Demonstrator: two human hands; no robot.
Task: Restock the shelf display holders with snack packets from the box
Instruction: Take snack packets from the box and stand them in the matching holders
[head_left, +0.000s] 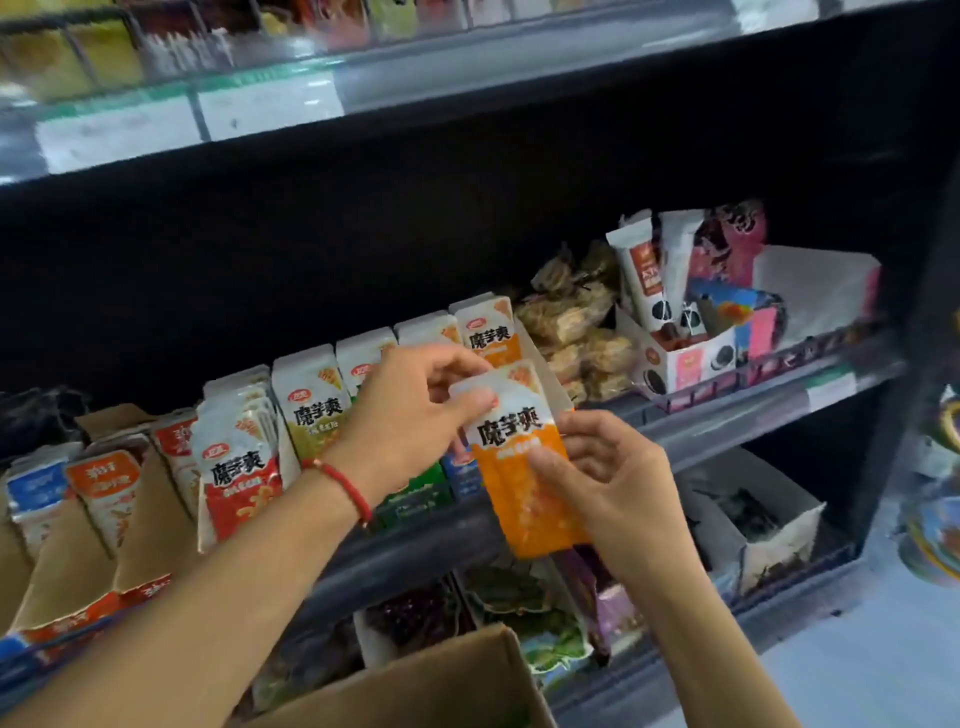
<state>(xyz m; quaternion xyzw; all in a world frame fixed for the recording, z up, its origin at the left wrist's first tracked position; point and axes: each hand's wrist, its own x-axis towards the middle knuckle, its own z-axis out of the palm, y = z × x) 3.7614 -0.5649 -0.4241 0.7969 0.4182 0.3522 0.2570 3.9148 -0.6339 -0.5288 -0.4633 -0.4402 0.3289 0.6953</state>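
Orange snack packet (519, 457) sits upright between both hands in front of the middle shelf (727, 415), just below the far-right holder. The left hand (410, 415) pinches its top corner with curled fingers; the right hand (613, 478) grips its lower right edge. Behind it, the row of holders (311, 395) looks well filled, red and green packs standing. The cardboard box (441, 680) waits below, contents hidden, so what remains is unclear.

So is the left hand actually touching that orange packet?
Touching: the head view shows the left hand pinching the top of the orange packet.
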